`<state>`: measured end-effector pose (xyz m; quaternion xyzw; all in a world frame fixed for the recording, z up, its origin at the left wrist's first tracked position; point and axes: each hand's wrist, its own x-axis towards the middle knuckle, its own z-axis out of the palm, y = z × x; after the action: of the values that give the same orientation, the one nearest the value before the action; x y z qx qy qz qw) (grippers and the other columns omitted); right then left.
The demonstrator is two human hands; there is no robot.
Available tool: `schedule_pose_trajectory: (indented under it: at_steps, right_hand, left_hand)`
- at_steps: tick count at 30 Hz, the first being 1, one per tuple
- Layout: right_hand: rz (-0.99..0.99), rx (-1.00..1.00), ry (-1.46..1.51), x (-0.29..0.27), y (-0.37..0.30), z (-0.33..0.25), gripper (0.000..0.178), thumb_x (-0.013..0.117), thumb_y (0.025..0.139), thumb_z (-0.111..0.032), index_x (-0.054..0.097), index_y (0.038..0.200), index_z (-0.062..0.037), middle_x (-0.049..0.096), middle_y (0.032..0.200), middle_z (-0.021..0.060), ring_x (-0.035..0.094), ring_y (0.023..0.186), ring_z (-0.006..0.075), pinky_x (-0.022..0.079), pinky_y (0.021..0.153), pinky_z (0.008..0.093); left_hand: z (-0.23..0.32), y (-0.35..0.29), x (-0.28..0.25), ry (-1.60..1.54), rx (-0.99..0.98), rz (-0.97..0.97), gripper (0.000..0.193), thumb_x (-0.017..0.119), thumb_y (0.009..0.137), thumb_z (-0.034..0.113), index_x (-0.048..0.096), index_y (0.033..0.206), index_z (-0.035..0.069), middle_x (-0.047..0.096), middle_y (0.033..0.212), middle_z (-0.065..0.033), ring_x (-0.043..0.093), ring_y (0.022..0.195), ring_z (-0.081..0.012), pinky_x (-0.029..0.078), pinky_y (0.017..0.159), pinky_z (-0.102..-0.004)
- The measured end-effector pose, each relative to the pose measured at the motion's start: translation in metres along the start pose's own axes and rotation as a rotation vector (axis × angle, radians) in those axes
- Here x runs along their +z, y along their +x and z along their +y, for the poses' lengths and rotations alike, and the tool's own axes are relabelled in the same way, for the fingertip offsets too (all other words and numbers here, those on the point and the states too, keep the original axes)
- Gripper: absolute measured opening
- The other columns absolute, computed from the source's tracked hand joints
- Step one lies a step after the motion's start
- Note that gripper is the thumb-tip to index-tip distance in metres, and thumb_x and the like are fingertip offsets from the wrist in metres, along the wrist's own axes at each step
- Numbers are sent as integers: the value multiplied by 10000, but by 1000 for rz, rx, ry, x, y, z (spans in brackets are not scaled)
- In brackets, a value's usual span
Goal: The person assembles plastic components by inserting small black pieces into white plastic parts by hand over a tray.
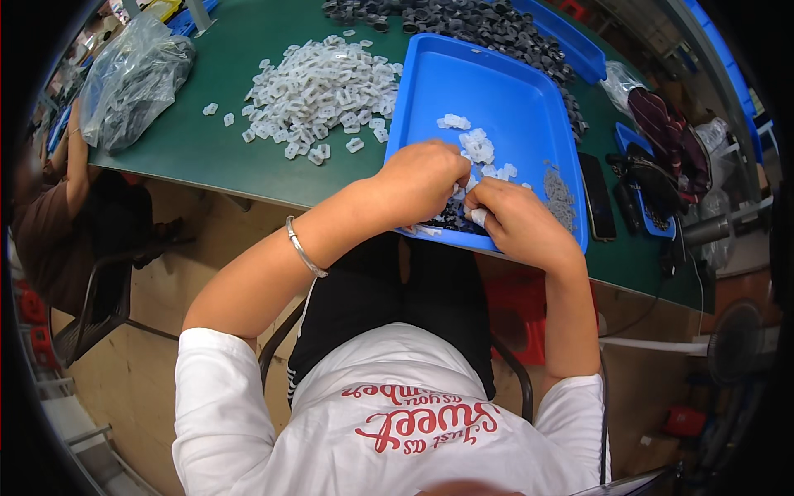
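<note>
Both my hands meet over the near part of a blue tray [488, 66]. My left hand [423, 180] is closed, its fingers pinched together by a white plastic piece; what exactly they grip is hidden. Just beside it, my right hand [521, 217] is also closed, with white wrapping on a finger, and its fingertips hide what they hold. Beyond the hands lie small white plastic pieces [477, 146] in the tray. Small black parts [451, 217] are partly covered beneath my hands. A patch of small grey parts [559, 197] rests along the tray's right side.
A heap of white plastic pieces [318, 95] covers the green table [186, 157] left of the tray. Black parts [488, 26] are piled behind it. A clear plastic bag [136, 78] stands far left; a dark phone [597, 197] lies right. Another person [62, 215] sits at left.
</note>
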<state>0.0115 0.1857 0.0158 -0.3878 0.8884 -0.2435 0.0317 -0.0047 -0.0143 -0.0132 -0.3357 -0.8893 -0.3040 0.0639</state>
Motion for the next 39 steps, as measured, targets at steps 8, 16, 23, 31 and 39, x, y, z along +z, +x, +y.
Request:
schedule_pose_trajectory:
  at_steps: [8, 16, 23, 31, 39]
  right_hand:
    - [31, 67, 90, -12, -3, -4, 157, 569, 784, 33, 630, 925, -2, 633, 883, 180, 609, 843, 363, 479, 754, 429]
    - [-57, 23, -9, -8, 3, -3, 119, 574, 790, 5, 626, 896, -10, 632, 851, 169, 611, 828, 357, 481, 740, 434]
    - [-7, 1, -21, -3, -2, 3, 76, 550, 825, 14, 563, 900, 13, 618, 895, 194, 604, 834, 365, 468, 724, 430]
    - [225, 218, 538, -9, 3, -5, 101, 599, 845, 14, 592, 946, 9, 640, 881, 68, 619, 835, 151, 484, 755, 290]
    - [458, 240, 585, 0, 12, -9, 137, 598, 837, 34, 603, 971, 10, 644, 892, 41, 612, 848, 104, 490, 790, 251]
  left_hand:
    - [-3, -5, 4, -6, 44, 80, 154, 557, 771, -43, 602, 909, 9, 624, 852, -161, 593, 892, -360, 481, 782, -442]
    - [6, -4, -8, -378, -254, 163, 145, 592, 858, 25, 612, 994, -19, 662, 903, -112, 664, 805, -247, 525, 710, -322]
    - [7, -1, -20, -831, -453, 202, 176, 660, 860, 43, 633, 1012, -41, 678, 904, -84, 661, 872, -136, 521, 787, -251]
    - [12, -2, -22, -921, -553, 159, 189, 655, 853, 13, 627, 1015, -79, 682, 936, -126, 670, 861, -149, 538, 789, -243]
    - [17, -2, -15, -1151, -508, 162, 268, 512, 902, -55, 548, 1156, -134, 655, 1002, -199, 687, 924, -213, 578, 820, -258]
